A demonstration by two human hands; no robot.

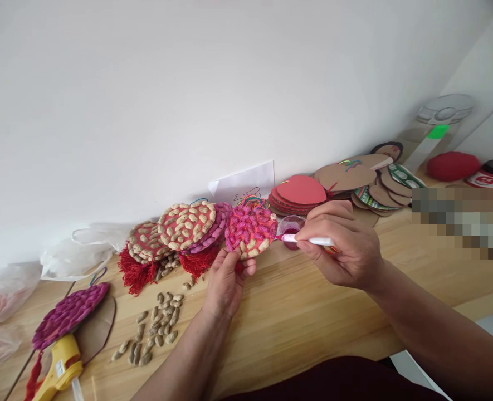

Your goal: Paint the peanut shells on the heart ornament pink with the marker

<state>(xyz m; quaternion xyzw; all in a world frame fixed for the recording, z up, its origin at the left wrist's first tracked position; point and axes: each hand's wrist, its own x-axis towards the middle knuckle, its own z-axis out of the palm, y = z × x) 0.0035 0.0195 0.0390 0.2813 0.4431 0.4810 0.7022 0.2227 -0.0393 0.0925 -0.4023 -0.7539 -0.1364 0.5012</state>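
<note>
Pinched by its lower edge, a round peanut-covered disc (251,228) is held up in my left hand (226,281). Most of its peanuts are painted magenta, while several along the bottom keep their natural tan. My right hand (342,245) grips a white-handled paintbrush (319,241), its pink tip pointing left at the disc's right edge; whether it touches I cannot tell. Just behind the brush is a clear plastic cup (292,224) of magenta paint, partly hidden by it. Left of my left hand, loose unpainted peanuts (162,320) lie on the wooden table (296,323).
Peanut discs with red tassels (186,225) lean near the wall, beside plastic bags (77,253). At the lower left, a yellow glue gun (64,365) lies by a purple disc (71,312). Red discs (300,190), cardboard discs (346,178) and red yarn (453,166) stand right.
</note>
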